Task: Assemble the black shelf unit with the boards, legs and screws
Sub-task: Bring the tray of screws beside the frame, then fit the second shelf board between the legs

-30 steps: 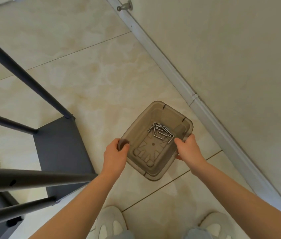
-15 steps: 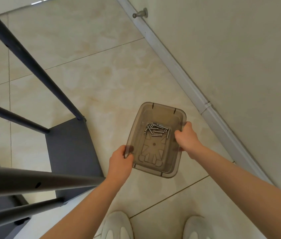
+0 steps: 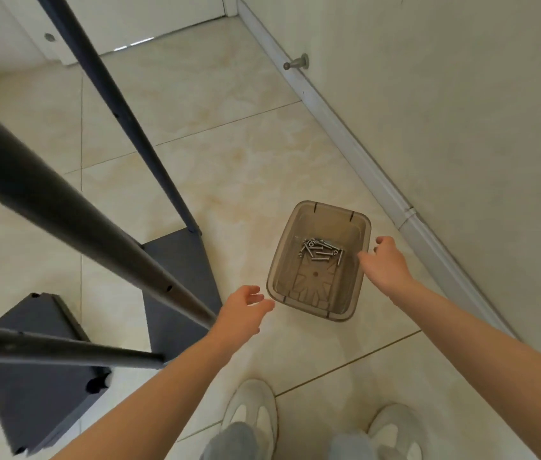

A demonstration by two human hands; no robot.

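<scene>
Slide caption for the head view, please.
Left hand and right hand open beside a bin of screws on the floor, by the half-built black shelf unit.

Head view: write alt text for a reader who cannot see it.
An open left hand and open right hand flank a tinted plastic bin of loose screws on a tiled floor. Left of it, black legs rise from dark boards; white shoes show below.

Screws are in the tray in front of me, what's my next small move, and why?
Probably dip the right hand into the tray and pinch one of the screws: that hand is open, empty and hovers at the tray's rim.
</scene>
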